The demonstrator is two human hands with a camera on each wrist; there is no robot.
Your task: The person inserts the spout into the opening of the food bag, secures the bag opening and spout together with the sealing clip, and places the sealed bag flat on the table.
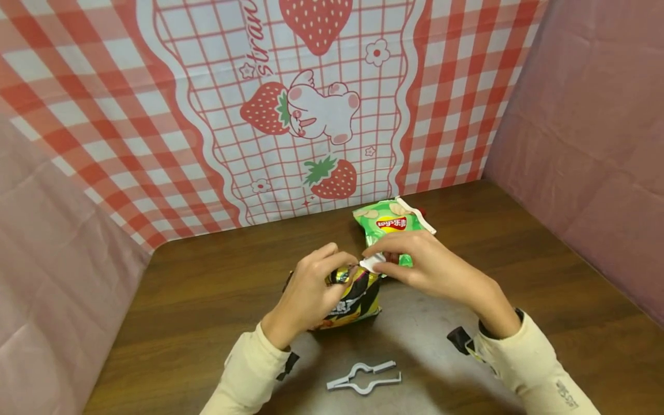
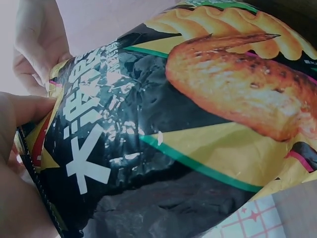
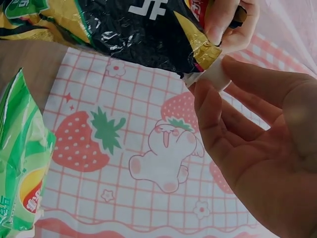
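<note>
The black-and-yellow chip bag (image 1: 358, 302) with a roasted chicken wing printed on it sits between the two hands. The left hand (image 1: 311, 288) has its fingers and thumb curled over the gathered top, pinching it, while the right hand (image 1: 422, 259) pinches a white clip (image 1: 372, 262) at the bag's top corner, thumb and fingertips closed down to the clip's thickness. The bag looks puffed and should be light; its glossy film will likely be soft and slippery, and any chips inside would break under a squeeze, so the crimped edge (image 2: 39, 188) under the left grip seems a better hold than the bulging belly below it. The clip looks small and stiff, best taken by its end. Beyond the right grip lies a green Lay's bag (image 1: 386, 222), partly covered by that hand, and nearer the person than both grips a pale bag clip (image 1: 338, 384) lies with its arms spread. Fingers hide how far the white clip runs along the bag's edge; whether the bag's base touches the table (image 1: 207, 300) cannot be told.
</note>
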